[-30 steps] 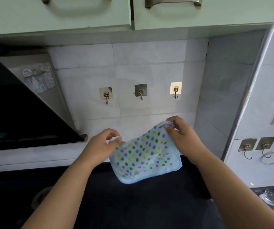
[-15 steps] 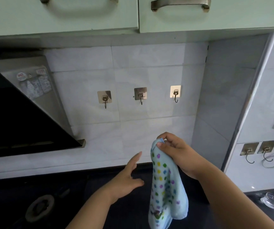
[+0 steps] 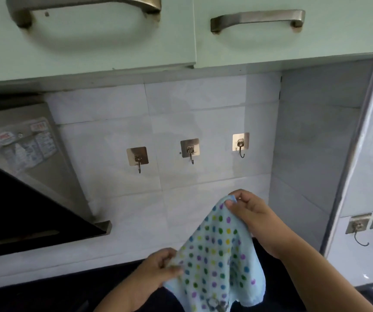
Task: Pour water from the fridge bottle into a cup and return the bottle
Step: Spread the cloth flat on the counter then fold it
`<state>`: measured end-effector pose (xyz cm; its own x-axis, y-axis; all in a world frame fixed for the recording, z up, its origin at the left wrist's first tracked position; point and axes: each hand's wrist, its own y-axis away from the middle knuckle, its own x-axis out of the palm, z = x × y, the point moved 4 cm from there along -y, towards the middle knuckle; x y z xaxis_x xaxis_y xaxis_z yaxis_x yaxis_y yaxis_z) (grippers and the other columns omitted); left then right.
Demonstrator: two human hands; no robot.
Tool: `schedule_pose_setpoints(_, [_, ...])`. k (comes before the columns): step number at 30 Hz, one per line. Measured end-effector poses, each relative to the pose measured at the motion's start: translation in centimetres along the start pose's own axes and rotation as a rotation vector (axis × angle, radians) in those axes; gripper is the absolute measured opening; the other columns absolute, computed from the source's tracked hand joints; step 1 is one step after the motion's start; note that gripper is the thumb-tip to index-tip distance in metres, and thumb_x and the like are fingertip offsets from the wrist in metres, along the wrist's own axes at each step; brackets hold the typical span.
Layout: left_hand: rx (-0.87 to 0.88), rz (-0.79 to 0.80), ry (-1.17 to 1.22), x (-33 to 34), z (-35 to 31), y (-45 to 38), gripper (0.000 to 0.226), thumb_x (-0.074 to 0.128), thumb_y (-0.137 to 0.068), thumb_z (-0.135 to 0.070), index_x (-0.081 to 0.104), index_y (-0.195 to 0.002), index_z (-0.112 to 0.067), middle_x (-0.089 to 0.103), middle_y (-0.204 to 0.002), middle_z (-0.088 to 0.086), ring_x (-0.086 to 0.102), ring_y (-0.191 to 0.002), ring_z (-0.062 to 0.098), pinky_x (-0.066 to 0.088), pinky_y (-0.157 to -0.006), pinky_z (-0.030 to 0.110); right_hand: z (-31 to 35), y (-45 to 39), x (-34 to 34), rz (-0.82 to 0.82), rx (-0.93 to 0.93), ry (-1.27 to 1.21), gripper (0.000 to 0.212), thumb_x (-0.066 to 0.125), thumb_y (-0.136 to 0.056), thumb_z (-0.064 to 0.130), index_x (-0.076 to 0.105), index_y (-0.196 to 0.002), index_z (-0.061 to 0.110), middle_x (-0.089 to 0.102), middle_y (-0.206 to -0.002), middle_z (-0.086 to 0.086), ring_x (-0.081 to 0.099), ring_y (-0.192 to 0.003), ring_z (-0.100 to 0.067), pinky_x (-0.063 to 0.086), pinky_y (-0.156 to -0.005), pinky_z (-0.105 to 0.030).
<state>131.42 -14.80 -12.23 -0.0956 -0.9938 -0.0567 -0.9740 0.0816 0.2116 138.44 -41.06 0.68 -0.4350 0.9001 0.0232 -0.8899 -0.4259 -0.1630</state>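
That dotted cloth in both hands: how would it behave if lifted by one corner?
The cloth is probably floppy: it sags between the right hand pinching its top corner and the left hand gripping its edge. Likely light, since a fingertip pinch holds it. It looks unlikely to slip.

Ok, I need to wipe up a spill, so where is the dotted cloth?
Head view, lower centre-right: the dotted cloth hangs between the right hand and left hand, below the three wall hooks.
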Motion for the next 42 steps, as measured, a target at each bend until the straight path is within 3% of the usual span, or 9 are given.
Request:
schedule_pose_setpoints(4, [0.142,-0.329,0.23,-3.7,-3.8,-2.2,0.032,0.076,-0.09,-0.001,0.054,-0.11,-0.011,0.076,-0.111,0.02,0.075,-0.099,0.032,0.061,-0.084,0.044,-1.2,-5.3,-4.0,-0.289,-0.03,0.173,0.022,0.063,-0.101,0.029,0.046,-0.093,0.04,0.075,-0.084,-0.009,0.072,-0.076,-0.029,0.058,-0.072,-0.045])
schedule_pose_setpoints(9, [0.359,-0.492,-0.239,-6.4,-10.4,-5.4,0.038,0.058,-0.098,0.005,0.055,-0.076,-0.026,0.061,-0.083,-0.001,0.059,-0.09,0.021,0.049,-0.085,0.04,-1.1,-10.9,-5.4,-0.159,-0.054,0.338,0.028,0.055,-0.095,0.004,0.053,-0.075,0.024,0.053,-0.075,-0.001,0.049,-0.075,-0.02,0.037,-0.068,-0.033])
schedule_pose_setpoints(15, [0.618,-0.713,-0.403,-7.7,-18.9,-9.1,0.057,0.051,-0.092,0.015,0.069,-0.07,-0.035,0.071,-0.095,-0.019,0.063,-0.093,-0.003,0.046,-0.086,0.012,2.0,-17.3,-5.9,-0.268,-0.215,0.114,0.032,0.059,-0.095,0.0,0.078,-0.102,0.026,0.076,-0.106,0.009,0.07,-0.103,-0.012,0.057,-0.088,-0.027])
schedule_pose_setpoints(17, [0.674,-0.862,-0.612,-8.0,-20.6,-11.4,0.049,0.05,-0.095,0.013,0.077,-0.094,-0.028,0.067,-0.114,-0.005,0.06,-0.107,0.006,0.041,-0.097,0.012,1.8,-20.4,-5.5,-0.267,-0.272,0.296,0.043,0.067,-0.09,0.004,0.071,-0.125,0.03,0.067,-0.125,0.007,0.064,-0.116,-0.011,0.054,-0.098,-0.03])
schedule_pose_setpoints(20, [0.409,-0.762,-0.873,-7.5,-19.2,-16.2,0.056,0.046,-0.097,0.01,0.058,-0.145,-0.013,0.043,-0.148,0.013,0.049,-0.136,0.025,0.039,-0.113,0.026,-1.6,-24.3,-3.1,-0.103,-0.122,0.803,0.079,0.065,-0.089,0.006,0.032,-0.16,0.017,0.039,-0.15,-0.011,0.051,-0.133,-0.027,0.047,-0.109,-0.034])
schedule_pose_setpoints(23, [0.266,-0.692,-0.933,-5.6,-17.4,-18.3,0.067,0.05,-0.096,0.005,0.037,-0.159,-0.013,0.027,-0.16,0.017,0.044,-0.143,0.035,0.04,-0.118,0.036,-5.2,-25.0,-1.3,-0.002,-0.006,1.007,0.093,0.053,-0.092,-0.001,-0.003,-0.165,0.013,0.027,-0.154,-0.015,0.053,-0.127,-0.033,0.047,-0.097,-0.029])
schedule_pose_setpoints(30, [0.118,-0.42,-0.946,-4.5,-13.0,-18.4,0.058,0.056,-0.09,0.003,0.06,-0.145,-0.016,0.062,-0.143,0.013,0.063,-0.127,0.027,0.044,-0.097,0.017,-8.9,-23.2,-1.6,0.072,0.136,1.258,0.031,0.041,-0.099,0.005,0.065,-0.119,0.007,0.063,-0.13,-0.015,0.058,-0.125,-0.032,0.039,-0.102,-0.024])
schedule_pose_setpoints(37, [0.222,-0.436,-0.574,-2.4,-13.7,-18.6,0.051,0.047,-0.088,0.008,0.076,-0.119,-0.02,0.075,-0.107,-0.002,0.071,-0.102,0.018,0.051,-0.07,0.008,-9.3,-23.7,-1.0,-0.046,0.137,0.768,0.032,0.049,-0.096,0.006,0.052,-0.127,0.013,0.065,-0.113,-0.015,0.065,-0.097,-0.028,0.053,-0.077,-0.034])
schedule_pose_setpoints(42, [0.517,-0.661,-0.429,-2.6,-15.8,-16.9,0.037,0.057,-0.095,-0.004,0.069,-0.12,-0.029,0.056,-0.121,-0.01,0.057,-0.112,-0.004,0.042,-0.086,0.001,-5.1,-22.1,-0.8,-0.22,-0.136,0.252,0.024,0.039,-0.09,-0.009,0.04,-0.097,0.015,0.045,-0.082,-0.005,0.039,-0.067,-0.011,0.035,-0.058,-0.025])
